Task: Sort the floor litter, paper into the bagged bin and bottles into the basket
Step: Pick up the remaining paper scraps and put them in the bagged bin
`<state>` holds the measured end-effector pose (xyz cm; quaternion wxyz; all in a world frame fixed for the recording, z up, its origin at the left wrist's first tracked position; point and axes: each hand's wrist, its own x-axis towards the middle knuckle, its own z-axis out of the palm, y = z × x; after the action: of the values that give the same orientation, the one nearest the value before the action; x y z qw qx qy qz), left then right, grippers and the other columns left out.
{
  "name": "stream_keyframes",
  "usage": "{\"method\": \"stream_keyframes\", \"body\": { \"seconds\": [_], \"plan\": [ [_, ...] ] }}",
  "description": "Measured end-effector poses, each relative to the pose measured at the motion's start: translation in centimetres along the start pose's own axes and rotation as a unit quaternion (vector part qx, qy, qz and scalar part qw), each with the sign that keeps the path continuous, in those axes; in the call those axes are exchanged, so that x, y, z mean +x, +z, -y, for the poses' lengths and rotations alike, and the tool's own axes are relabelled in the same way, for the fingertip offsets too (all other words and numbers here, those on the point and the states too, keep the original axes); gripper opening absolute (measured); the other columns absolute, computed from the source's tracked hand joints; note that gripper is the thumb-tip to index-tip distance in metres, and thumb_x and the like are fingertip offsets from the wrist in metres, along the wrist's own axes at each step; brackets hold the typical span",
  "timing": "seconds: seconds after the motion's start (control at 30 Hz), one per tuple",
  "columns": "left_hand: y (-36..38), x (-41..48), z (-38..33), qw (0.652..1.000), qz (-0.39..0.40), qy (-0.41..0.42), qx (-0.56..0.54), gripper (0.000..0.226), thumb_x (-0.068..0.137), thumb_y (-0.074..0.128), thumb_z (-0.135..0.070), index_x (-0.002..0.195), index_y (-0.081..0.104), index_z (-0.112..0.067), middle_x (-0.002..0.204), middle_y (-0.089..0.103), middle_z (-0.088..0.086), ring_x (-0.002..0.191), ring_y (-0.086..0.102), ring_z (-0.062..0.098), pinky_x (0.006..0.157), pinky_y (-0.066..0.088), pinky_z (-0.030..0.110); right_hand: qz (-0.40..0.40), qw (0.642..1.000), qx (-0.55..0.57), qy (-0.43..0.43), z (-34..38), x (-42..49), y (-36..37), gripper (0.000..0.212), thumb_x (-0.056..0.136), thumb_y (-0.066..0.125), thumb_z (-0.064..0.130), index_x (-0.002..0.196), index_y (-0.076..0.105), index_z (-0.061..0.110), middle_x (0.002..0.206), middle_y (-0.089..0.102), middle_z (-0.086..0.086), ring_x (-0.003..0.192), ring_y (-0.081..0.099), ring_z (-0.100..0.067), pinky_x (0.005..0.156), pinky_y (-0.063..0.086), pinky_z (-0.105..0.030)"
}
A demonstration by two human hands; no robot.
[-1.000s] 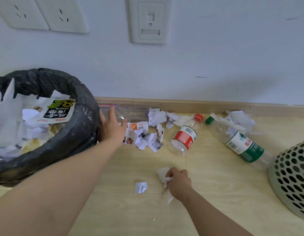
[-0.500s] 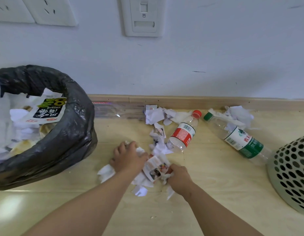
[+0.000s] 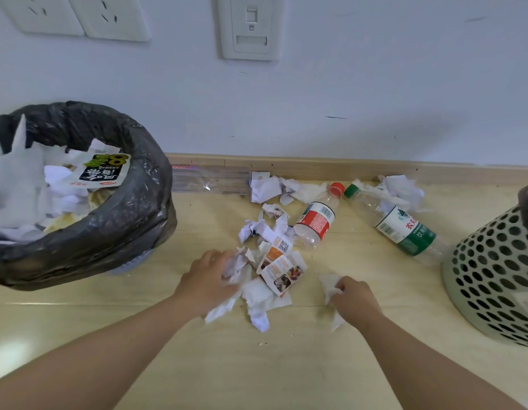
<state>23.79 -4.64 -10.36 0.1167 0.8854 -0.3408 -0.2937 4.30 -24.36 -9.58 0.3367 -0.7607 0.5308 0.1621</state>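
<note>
Wooden floor (image 3: 286, 365): left hand (image 3: 209, 279) grasps crumpled paper pile (image 3: 274, 273); right hand (image 3: 356, 300) clutches white tissue (image 3: 327, 284). Beyond lie red-label bottle (image 3: 314, 221) and green-label bottle (image 3: 404, 229), between bagged bin (image 3: 123, 226) left and basket (image 3: 493, 276) right.

The bare left hand (image 3: 208, 279) and bare right hand (image 3: 356, 300) continue into uncovered forearms (image 3: 108, 344) (bare right to the view's edge).

Black bagged bin (image 3: 132, 220); red-labelled bottle (image 3: 314, 221); green-labelled bottle (image 3: 404, 229); perforated grey-green basket (image 3: 493, 279).
</note>
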Motion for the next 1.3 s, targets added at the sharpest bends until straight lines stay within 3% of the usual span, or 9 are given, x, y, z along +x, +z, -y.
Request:
{"method": "stream_keyframes", "body": {
  "seconds": [0.1,0.3,0.43,0.6,0.7,0.83,0.97,1.17,1.3],
  "plan": [
    [0.4,-0.7,1.0,0.991,0.013,0.014,0.134,0.062,0.087,0.056,-0.03,0.14,0.025,-0.034,0.132,0.036,-0.002,0.121,0.039,0.024,0.09,0.046,0.035,-0.037,0.999,-0.011,0.007,-0.5,-0.2,-0.8,0.024,0.085,0.042,0.015,0.101,0.059,0.013,0.105,0.049,-0.011,0.09,0.056,-0.031,0.077,0.048,-0.034],
    [0.0,-0.5,1.0,0.993,-0.025,-0.09,-0.068,0.049,0.086,0.056,-0.011,0.13,0.035,-0.019,0.111,0.057,0.006,0.087,0.055,0.024,0.07,0.043,0.029,-0.025,0.998,-0.024,-0.05,0.4,-1.8,-0.6,0.021,0.087,0.041,0.014,0.101,0.056,0.015,0.099,0.042,-0.003,0.082,0.049,-0.022,0.068,0.039,-0.028],
    [-1.1,-0.4,0.3,0.976,-0.074,-0.126,-0.161,0.046,0.089,0.052,-0.01,0.132,0.038,-0.016,0.101,0.06,0.008,0.088,0.056,0.027,0.071,0.042,0.029,-0.023,0.995,-0.011,-0.093,1.3,-2.3,-0.1,0.018,0.088,0.044,0.014,0.1,0.057,0.012,0.098,0.045,-0.005,0.077,0.049,-0.022,0.057,0.035,-0.027],
    [-1.6,-1.9,-1.2,0.987,-0.148,0.002,0.055,0.036,0.086,0.049,-0.01,0.121,0.051,-0.019,0.121,0.049,0.004,0.111,0.048,0.026,0.083,0.042,0.034,-0.026,0.993,0.002,-0.116,2.1,-2.7,0.3,0.009,0.087,0.045,0.013,0.088,0.053,0.016,0.096,0.05,-0.007,0.075,0.049,-0.022,0.051,0.032,-0.023],
    [0.3,-2.2,-1.7,0.977,-0.04,0.132,0.161,0.04,0.089,0.049,-0.02,0.128,0.047,-0.028,0.13,0.04,-0.003,0.125,0.038,0.022,0.084,0.042,0.032,-0.021,0.992,-0.007,-0.121,2.3,-2.9,0.4,0.008,0.087,0.044,0.013,0.085,0.051,0.017,0.097,0.05,-0.008,0.075,0.048,-0.022,0.052,0.032,-0.025],
    [1.8,-2.0,-1.0,0.964,0.062,0.116,0.232,0.041,0.091,0.048,-0.012,0.13,0.044,-0.024,0.129,0.037,0.002,0.119,0.041,0.027,0.074,0.036,0.03,-0.023,0.992,-0.024,-0.12,2.2,-3.5,0.5,0.007,0.088,0.045,0.016,0.087,0.052,0.017,0.097,0.047,-0.004,0.079,0.049,-0.023,0.065,0.039,-0.028],
    [2.0,-1.4,1.1,0.975,0.093,0.115,0.168,0.026,0.088,0.045,-0.01,0.109,0.058,-0.019,0.109,0.048,-0.001,0.11,0.049,0.024,0.092,0.042,0.034,-0.041,0.989,-0.057,-0.127,2.0,-4.1,0.4,0.008,0.088,0.048,0.024,0.08,0.046,0.021,0.091,0.043,0.002,0.079,0.049,-0.02,0.065,0.04,-0.028],
    [-0.5,-1.7,1.1,0.999,-0.002,0.008,-0.052,0.021,0.084,0.063,-0.026,0.075,0.045,-0.023,0.073,0.05,-0.007,0.07,0.048,0.017,0.059,0.035,0.028,-0.088,0.978,0.005,-0.191,3.5,-4.9,0.4,0.029,0.084,0.055,0.022,0.065,0.033,0.022,0.072,0.041,0.006,0.067,0.043,-0.019,0.055,0.033,-0.029],
    [-1.3,-1.9,-1.0,0.991,-0.066,0.002,-0.114,0.029,0.084,0.063,-0.03,0.067,0.041,-0.023,0.064,0.045,-0.008,0.06,0.041,0.014,0.056,0.031,0.028,-0.035,0.97,-0.058,-0.232,4.2,-5.3,1.1,0.013,0.086,0.053,0.023,0.091,0.042,0.021,0.078,0.046,0.005,0.075,0.046,-0.021,0.055,0.033,-0.029]
  ]
}}
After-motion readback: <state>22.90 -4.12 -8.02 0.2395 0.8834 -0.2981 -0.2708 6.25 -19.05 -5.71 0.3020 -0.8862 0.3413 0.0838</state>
